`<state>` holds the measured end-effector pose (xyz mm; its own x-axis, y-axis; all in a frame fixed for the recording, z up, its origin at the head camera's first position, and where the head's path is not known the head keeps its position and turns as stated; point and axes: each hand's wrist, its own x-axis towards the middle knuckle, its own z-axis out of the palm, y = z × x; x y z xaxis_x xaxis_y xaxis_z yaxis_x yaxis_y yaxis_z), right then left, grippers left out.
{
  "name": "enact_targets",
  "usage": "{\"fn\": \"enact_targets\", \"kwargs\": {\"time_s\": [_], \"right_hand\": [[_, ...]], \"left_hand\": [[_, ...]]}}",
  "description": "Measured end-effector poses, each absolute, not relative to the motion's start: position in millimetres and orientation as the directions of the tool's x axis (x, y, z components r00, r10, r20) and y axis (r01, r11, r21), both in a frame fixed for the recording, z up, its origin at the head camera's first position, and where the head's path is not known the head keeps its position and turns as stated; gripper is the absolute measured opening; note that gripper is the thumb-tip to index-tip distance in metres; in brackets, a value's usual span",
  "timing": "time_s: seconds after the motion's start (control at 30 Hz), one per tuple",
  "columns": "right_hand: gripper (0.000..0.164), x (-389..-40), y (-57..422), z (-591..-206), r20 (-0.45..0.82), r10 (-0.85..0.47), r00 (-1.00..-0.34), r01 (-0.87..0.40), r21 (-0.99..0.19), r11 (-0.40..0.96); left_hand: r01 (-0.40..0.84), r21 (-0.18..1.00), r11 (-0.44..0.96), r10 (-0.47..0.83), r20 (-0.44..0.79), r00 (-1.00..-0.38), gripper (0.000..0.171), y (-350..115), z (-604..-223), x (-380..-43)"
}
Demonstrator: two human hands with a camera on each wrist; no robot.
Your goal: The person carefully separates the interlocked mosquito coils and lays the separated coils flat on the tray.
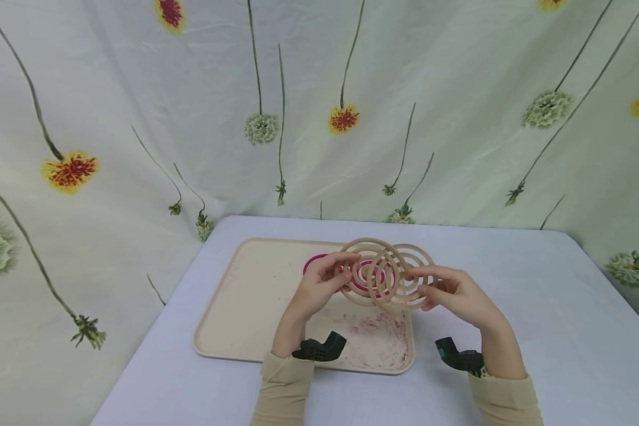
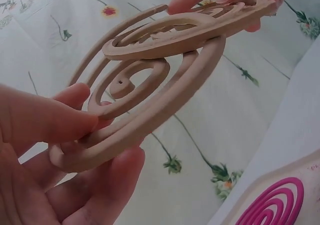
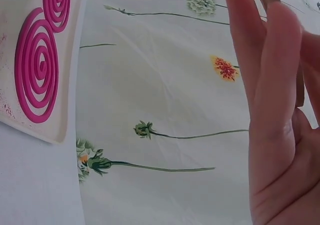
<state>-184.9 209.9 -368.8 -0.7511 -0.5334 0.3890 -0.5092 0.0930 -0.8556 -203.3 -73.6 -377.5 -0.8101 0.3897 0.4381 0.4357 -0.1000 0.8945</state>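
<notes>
Two tan mosquito coils are held up over the right part of the tray, overlapping each other. My left hand [image 1: 316, 288] pinches the left tan coil [image 2: 165, 112] at its outer rim, thumb on one face and fingers on the other. The right tan coil [image 2: 165, 50] lies across it at an angle in the left wrist view; whether they are linked I cannot tell. My right hand [image 1: 458, 294] grips the right coil at its far side, and in the right wrist view the fingers mostly hide it. Pink mosquito coils [image 3: 37, 118] lie behind and below, on the tray.
The beige tray [image 1: 245, 290] rests on a white-covered table [image 1: 511, 284], with reddish smears on its right front part. A flowered cloth [image 1: 207, 89] hangs behind the table. Black cameras [image 1: 322, 347] are worn on both wrists.
</notes>
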Motion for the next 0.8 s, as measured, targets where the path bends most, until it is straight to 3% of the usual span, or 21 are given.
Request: {"fn": "enact_targets", "kwargs": {"time_s": [0.27, 0.5, 0.8], "right_hand": [[0.033, -184.1, 212.0, -367.6, 0.417, -0.521, -0.745, -0.525, -0.848, 0.073], [0.032, -184.5, 213.1, -367.3, 0.354, -0.591, -0.725, -0.484, -0.872, 0.072], [0.032, -185.0, 204.3, -369.4, 0.392, -0.432, -0.812, -0.490, -0.861, 0.139]], "left_hand": [[0.407, 0.909, -0.088, 0.381, 0.409, -0.830, 0.033, -73.6, -377.7, -201.4], [0.384, 0.922, -0.039, 0.425, 0.363, -0.829, 0.031, -72.8, -379.0, -199.8], [0.415, 0.908, -0.065, 0.342, 0.411, -0.845, 0.022, -69.8, -379.2, -201.8]]}}
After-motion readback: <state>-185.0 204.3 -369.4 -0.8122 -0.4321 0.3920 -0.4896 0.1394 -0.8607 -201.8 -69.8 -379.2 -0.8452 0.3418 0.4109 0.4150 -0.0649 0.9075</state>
